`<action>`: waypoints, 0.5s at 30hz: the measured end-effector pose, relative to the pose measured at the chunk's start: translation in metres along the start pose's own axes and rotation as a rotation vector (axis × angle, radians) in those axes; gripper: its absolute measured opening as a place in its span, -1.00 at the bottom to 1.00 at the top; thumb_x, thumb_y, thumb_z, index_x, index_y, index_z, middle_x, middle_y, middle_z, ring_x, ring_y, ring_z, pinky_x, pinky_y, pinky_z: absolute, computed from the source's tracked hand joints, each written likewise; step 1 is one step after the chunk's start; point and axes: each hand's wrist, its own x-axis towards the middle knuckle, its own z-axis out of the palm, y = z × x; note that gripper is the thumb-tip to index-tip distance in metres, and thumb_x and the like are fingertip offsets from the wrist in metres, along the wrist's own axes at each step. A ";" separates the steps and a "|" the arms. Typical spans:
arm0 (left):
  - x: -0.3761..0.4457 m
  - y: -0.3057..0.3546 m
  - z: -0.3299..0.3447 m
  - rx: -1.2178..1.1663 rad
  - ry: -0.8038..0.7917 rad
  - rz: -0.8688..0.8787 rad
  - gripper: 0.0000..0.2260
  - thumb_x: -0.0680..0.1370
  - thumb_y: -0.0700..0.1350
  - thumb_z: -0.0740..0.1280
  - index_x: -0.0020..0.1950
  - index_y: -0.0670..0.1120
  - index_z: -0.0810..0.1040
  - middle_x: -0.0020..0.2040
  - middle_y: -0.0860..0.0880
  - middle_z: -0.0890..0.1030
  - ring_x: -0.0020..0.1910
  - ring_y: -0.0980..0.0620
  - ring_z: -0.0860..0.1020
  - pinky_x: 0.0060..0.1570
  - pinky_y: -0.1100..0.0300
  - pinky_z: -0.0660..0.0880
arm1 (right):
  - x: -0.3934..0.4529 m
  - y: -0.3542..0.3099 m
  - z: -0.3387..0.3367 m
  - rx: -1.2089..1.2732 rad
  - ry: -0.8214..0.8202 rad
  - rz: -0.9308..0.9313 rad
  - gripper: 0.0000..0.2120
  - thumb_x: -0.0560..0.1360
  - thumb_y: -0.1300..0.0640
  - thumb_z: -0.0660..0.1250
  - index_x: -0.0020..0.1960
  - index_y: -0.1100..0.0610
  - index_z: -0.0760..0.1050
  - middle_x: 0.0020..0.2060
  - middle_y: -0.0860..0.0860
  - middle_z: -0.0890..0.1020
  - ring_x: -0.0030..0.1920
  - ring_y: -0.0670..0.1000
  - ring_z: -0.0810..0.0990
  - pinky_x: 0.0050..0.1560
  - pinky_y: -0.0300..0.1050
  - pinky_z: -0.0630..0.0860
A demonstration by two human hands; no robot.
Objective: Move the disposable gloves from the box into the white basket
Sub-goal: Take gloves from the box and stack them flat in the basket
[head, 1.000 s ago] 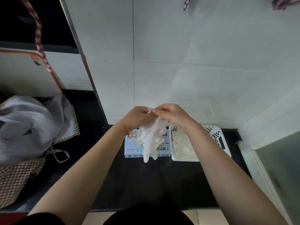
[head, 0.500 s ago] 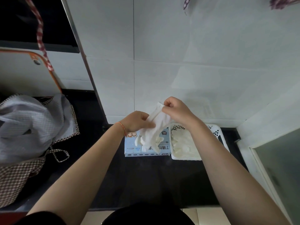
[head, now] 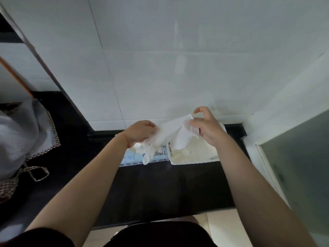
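A thin white disposable glove (head: 170, 134) hangs in the air in the middle of the frame, stretched between two hands. The right hand (head: 207, 128) pinches its top end with curled fingers, just above the white basket (head: 194, 160). The left hand (head: 141, 131) holds the lower part, where the glove's fingers dangle over the blue glove box (head: 130, 157). The box and the basket sit side by side, touching, on the black tabletop (head: 160, 189) by the white tiled wall (head: 178, 68). More gloves already lie piled in the basket.

This looks like the carrying step: the glove is out of the box but not in the basket yet. Next, the left hand should let go, and the right hand should lower the glove onto the pile. It is floppy, so it could drape over the rim.

A checked cloth (head: 21, 136) lies at the left edge of the frame.
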 end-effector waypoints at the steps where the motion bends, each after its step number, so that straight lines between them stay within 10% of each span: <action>1: 0.005 0.003 0.006 0.037 -0.007 0.000 -0.88 0.56 -0.17 0.27 0.02 -0.09 0.59 -0.33 0.04 0.52 -0.46 0.16 0.41 -0.45 0.34 0.36 | 0.003 0.008 -0.012 0.000 -0.022 0.014 -0.76 0.50 0.32 0.34 0.03 0.01 0.46 -0.13 0.08 0.55 -0.15 0.10 0.45 -0.32 -0.14 0.29; 8: 0.059 0.015 0.065 0.520 -0.070 0.074 -0.85 0.60 -0.09 0.30 0.13 -0.04 0.59 0.14 0.03 0.53 0.14 -0.01 0.49 0.10 0.24 0.34 | 0.016 0.065 -0.065 -0.159 -0.062 0.271 -0.80 0.52 0.31 0.32 -0.05 0.11 0.69 0.07 0.03 0.65 -0.01 0.00 0.62 -0.06 -0.12 0.60; 15: 0.109 0.016 0.124 0.657 0.135 0.052 -0.76 0.61 -0.10 0.15 0.13 0.09 0.58 0.13 -0.02 0.60 -0.07 -0.04 0.55 -0.01 0.17 0.49 | 0.040 0.090 -0.099 -0.405 -0.097 0.223 -0.49 0.44 0.40 0.22 0.29 0.01 0.56 0.24 -0.06 0.46 0.16 -0.03 0.51 -0.08 -0.22 0.54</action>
